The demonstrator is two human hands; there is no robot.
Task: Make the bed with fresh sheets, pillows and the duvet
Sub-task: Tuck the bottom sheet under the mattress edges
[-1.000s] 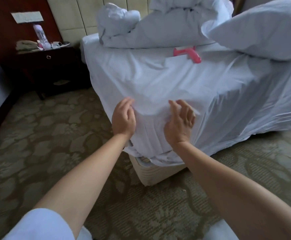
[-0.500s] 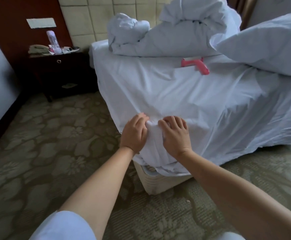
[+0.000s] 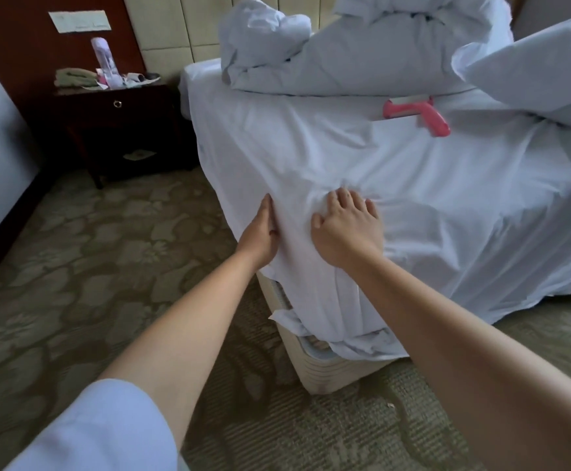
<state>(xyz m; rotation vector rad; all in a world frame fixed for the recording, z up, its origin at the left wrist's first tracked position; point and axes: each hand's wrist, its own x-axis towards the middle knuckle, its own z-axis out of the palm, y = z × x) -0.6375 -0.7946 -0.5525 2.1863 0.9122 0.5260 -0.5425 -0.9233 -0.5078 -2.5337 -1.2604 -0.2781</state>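
Observation:
A white sheet (image 3: 396,185) drapes over the bed and hangs loose down its near corner. My left hand (image 3: 260,236) lies flat with straight fingers against the sheet on the left face of that corner. On top of the corner, my right hand (image 3: 347,229) presses the sheet, its fingertips curled into a small bunch of fabric. A crumpled white duvet (image 3: 362,45) is piled at the head of the bed. A white pillow (image 3: 535,73) lies at the right. The beige mattress corner (image 3: 331,368) shows below the sheet's hem.
A pink lint roller (image 3: 416,115) lies on the sheet near the duvet. A dark wooden nightstand (image 3: 117,130) with small items stands left of the bed against the wall. Patterned carpet (image 3: 90,266) covers the floor around the corner.
My hands moved apart from the bunched fabric: the left slid to the corner's left face and flattened, the right stayed on top. The camera moved closer.

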